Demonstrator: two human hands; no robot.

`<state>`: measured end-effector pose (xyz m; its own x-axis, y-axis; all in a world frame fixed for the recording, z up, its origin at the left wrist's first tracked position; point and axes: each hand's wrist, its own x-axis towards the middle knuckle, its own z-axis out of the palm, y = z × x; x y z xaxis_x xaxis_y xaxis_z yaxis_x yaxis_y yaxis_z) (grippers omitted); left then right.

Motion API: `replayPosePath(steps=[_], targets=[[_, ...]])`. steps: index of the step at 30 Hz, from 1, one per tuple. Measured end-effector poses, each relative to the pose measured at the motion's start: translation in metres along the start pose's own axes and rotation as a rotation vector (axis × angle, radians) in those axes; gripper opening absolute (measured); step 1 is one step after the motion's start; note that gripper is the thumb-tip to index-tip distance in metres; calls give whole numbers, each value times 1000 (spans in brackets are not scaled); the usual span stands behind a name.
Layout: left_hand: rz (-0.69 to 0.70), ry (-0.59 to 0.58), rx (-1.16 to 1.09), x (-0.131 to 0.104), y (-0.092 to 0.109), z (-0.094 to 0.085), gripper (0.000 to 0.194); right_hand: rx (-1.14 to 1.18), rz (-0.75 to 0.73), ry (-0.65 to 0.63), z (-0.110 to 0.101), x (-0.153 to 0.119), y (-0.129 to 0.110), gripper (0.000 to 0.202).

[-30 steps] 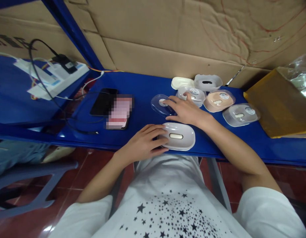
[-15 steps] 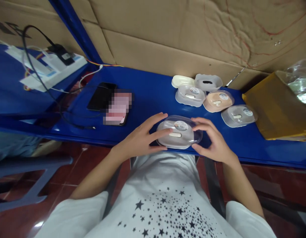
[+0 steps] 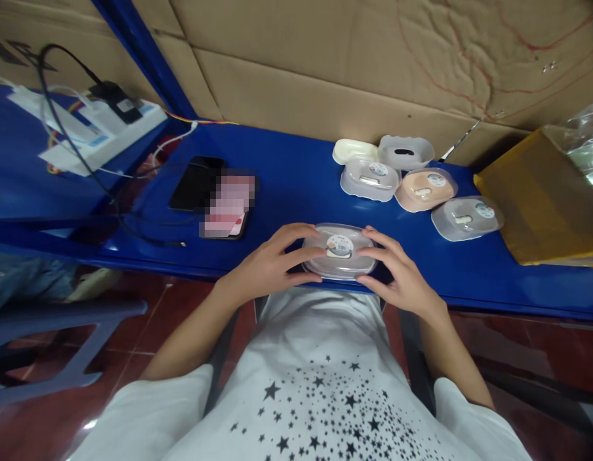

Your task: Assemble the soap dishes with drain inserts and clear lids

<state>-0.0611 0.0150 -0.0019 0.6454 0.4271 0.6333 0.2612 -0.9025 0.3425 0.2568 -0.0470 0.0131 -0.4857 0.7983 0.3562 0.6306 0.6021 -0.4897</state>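
A small soap box (image 3: 342,267) with a clear, domed lid sits at the table's front edge. The lid bears a round printed label (image 3: 341,245), and a pale piece shows beneath it. My left hand (image 3: 272,262) grips the box's left end, thumb on the near side and fingers over the top and far side. At the opposite end, my right hand (image 3: 397,272) holds it in the same manner. The lid lies over the base, but whether it is fully pressed down I cannot tell.
Behind stand lidded soap boxes, grey (image 3: 371,179), peach (image 3: 426,187) and grey (image 3: 467,219), with a cream tray (image 3: 355,152) and a grey tray (image 3: 406,153). A taped carton (image 3: 541,198) is at right. Phones (image 3: 195,182), cables and a power strip (image 3: 104,144) occupy the left.
The clear lid has shifted left, from jutting past the base's right end to lying over it. My right hand has moved left with it. My left hand stays around the left end.
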Motion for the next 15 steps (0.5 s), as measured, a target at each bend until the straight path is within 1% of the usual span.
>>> replayPosePath(steps=[3,7,10,15], targets=[[0,9,-17,0,-1,0,47,-3,-32,3,1,-1,1,45],[-41,18,-87,0,-3,-1,45,-56,-33,-19,2,-1,1,48],[-26,33,-90,-1,-3,0,44,-105,-50,-9,4,-2,1,49],[18,47,-53,-1,-2,0,38,-161,-79,6,5,-3,3,44]])
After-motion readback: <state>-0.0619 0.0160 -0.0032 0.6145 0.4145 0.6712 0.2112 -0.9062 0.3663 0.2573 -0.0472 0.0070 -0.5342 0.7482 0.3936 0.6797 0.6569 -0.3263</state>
